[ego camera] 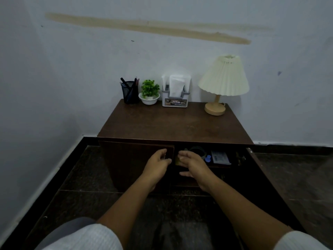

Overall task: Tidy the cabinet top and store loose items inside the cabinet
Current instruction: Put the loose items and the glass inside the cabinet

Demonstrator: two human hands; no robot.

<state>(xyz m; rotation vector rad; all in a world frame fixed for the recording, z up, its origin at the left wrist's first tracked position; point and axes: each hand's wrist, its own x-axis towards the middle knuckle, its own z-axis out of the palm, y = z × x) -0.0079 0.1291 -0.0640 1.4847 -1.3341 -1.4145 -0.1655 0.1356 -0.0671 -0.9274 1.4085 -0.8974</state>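
Note:
The dark brown cabinet (pixel 173 121) stands against the wall. Its left door (pixel 131 159) is shut; the right door (pixel 266 177) swings open toward me. My left hand (pixel 158 165) curls its fingers on the handle at the left door's inner edge. My right hand (pixel 192 165) reaches into the open right half with fingers relaxed and spread, holding nothing that I can see. On the shelf inside lie a dark round item (pixel 197 150), a small blue object (pixel 207 158) and a white-blue packet (pixel 220 157).
Along the back of the top stand a black pen holder (pixel 129 93), a small green plant in a white bowl (pixel 149 92), a grey-white organiser with papers (pixel 175 92) and a cream pleated lamp (pixel 222 83). Dark stone floor lies on both sides.

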